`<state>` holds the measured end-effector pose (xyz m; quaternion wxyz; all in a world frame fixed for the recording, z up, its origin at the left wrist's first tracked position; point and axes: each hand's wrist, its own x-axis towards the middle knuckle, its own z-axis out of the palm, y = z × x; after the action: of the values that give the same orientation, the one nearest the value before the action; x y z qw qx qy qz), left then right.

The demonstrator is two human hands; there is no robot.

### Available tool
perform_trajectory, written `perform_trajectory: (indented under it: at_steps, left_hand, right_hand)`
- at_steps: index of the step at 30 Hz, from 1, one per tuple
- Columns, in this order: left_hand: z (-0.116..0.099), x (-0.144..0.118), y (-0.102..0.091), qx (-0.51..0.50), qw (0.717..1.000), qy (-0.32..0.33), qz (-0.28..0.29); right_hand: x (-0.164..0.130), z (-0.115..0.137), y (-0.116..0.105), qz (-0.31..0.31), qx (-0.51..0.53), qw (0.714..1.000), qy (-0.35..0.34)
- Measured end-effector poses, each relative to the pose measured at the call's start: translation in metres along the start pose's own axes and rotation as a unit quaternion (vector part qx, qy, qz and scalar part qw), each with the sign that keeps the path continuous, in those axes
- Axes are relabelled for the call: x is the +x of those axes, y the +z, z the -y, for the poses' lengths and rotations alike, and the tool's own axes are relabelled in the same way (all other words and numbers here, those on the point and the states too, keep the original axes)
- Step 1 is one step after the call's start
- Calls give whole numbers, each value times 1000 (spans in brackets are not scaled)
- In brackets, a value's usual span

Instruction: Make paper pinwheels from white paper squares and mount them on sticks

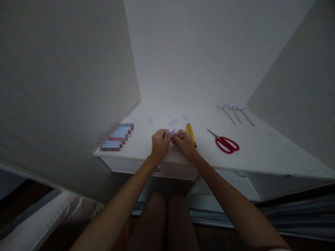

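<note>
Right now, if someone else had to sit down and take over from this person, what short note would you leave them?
Left hand and right hand: together over the near edge of the white desk, both pinching one small piece of white paper.
Close by: yellow utility knife just beside the right hand; red scissors further right, lying unused; loose paper scraps behind the hands.
Done, it seems: three white paper pieces on sticks at the back right.
Left: the piece in hand looks unfinished; how far along is too small to tell.
</note>
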<state>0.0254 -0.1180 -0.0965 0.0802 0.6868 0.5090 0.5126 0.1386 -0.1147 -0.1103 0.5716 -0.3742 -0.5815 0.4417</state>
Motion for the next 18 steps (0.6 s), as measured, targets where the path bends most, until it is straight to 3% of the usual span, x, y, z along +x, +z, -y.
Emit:
perform_trajectory:
  at_steps: [3,7,12,15,18]
  left_hand:
    - [0,0,0,6,1000,-3,8]
    - [1,0,1,9,1000,-2,11]
    - [3,1,1,7,1000,3,17]
    - [3,1,1,4,1000,6,17]
    - [2,1,1,9,1000,6,16]
  right_hand:
    - [-4,5,3,-24,-127,991,-44]
    - [-9,8,7,-29,-355,924,-139]
    - [-11,4,10,9,-446,875,-188]
    - [-10,5,9,-2,-430,885,-181]
    - [-8,6,6,-32,-346,927,-143]
